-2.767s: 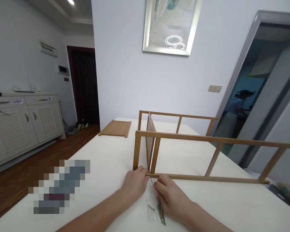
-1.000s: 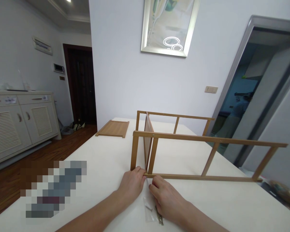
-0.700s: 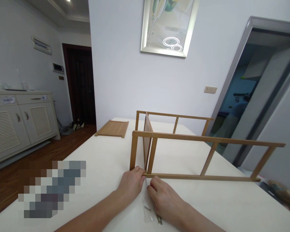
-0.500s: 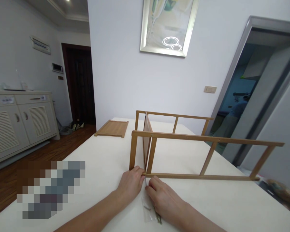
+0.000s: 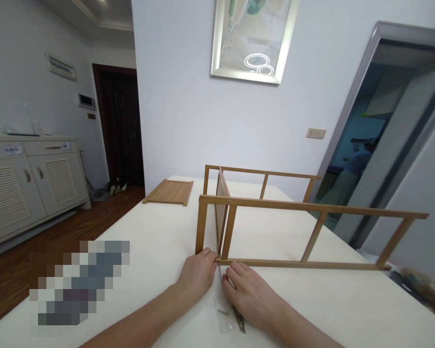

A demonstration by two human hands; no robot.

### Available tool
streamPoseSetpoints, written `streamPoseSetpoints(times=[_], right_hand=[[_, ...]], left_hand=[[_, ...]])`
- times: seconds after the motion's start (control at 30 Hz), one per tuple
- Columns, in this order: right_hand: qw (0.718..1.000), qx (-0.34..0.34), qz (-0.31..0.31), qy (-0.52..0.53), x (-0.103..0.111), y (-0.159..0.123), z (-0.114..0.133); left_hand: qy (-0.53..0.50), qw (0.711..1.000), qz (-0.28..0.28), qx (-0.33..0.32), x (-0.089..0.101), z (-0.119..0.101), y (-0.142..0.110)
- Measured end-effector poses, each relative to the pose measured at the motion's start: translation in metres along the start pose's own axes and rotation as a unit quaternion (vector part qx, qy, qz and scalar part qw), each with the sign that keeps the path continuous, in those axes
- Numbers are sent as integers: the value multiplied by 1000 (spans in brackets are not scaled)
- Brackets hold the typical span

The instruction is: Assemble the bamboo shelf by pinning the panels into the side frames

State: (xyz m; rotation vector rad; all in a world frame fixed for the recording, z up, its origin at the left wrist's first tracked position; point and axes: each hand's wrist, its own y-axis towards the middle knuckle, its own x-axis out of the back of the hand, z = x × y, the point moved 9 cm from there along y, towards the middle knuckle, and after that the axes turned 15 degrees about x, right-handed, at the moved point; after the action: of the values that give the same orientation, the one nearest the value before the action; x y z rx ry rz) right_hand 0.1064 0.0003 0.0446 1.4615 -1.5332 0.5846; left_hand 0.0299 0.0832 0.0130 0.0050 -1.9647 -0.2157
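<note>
Left hand: clasps the left end of the lower rail; left hand (image 5: 198,273) touches the wood.
Right hand: right hand (image 5: 252,295) pinches a thin metal rod (image 5: 219,273) between thumb and fingers.
Wooden side frame: ladder-shaped wooden side frame (image 5: 290,205) on its long edge, long axis running from the left hand toward the right edge of the table (image 5: 148,251).
Rod and rail: the rod points forward, slightly left, from the right grip to the lower rail; whether its tip is seated cannot be told.
Bag and screws: plastic bag (image 5: 225,321) and screws (image 5: 239,319), beside the right hand.
Writing: cabinet labels (image 5: 12,149), unreadable.
</note>
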Motion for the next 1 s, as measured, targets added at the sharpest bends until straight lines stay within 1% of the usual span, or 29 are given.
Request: streamPoseSetpoints(times=[0.23,0.63,0.83,1.0], right_hand=[[999,-15,-26,41,-3,-1,-7],[999,14,23,30,-13,-3,0],[999,3,20,26,-14,-6,0],[998,-1,17,56,-22,-8,-2]], left_hand=[[-1,1000,-2,-8,-1,0,0],[-5,1000,3,-5,2,-1,-1],[-8,1000,2,-4,1,1,1],[-15,1000,3,-2,0,2,2]])
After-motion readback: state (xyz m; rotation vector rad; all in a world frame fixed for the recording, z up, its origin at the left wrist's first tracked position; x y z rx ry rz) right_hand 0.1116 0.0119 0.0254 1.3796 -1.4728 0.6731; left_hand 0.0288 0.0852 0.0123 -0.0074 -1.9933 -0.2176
